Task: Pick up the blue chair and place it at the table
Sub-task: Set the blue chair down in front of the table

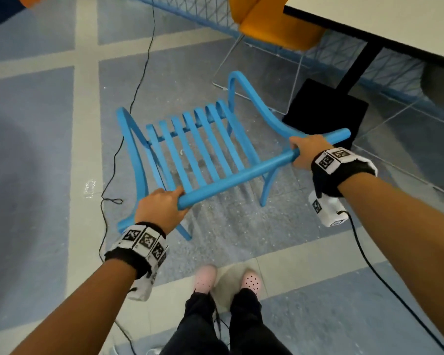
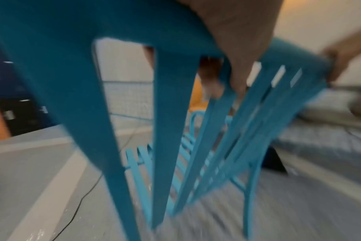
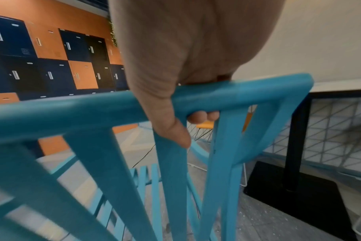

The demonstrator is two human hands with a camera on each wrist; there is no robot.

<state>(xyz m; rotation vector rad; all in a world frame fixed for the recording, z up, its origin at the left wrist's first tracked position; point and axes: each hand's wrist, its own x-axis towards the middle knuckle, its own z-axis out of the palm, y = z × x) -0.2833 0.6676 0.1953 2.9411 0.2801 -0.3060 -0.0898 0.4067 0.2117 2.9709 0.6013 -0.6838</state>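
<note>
The blue chair (image 1: pixel 205 147) with slatted seat and back stands in front of me, its top rail (image 1: pixel 241 175) nearest. My left hand (image 1: pixel 162 208) grips the left end of that rail, and my right hand (image 1: pixel 305 149) grips the right end. The right wrist view shows my right hand (image 3: pixel 175 104) with thumb and fingers curled round the blue chair's rail (image 3: pixel 93 110). The blurred left wrist view shows my left hand (image 2: pixel 237 48) wrapped over the blue chair (image 2: pixel 93 81). The white table (image 1: pixel 395 24) lies to the upper right, beyond the chair.
The table's black post and base plate (image 1: pixel 326 111) sit just right of the chair. An orange chair (image 1: pixel 274 24) on wire legs stands at the table's far side. A black cable (image 1: pixel 128 124) trails over the floor on the left. My feet in pink shoes (image 1: pixel 205 278) stand behind the chair.
</note>
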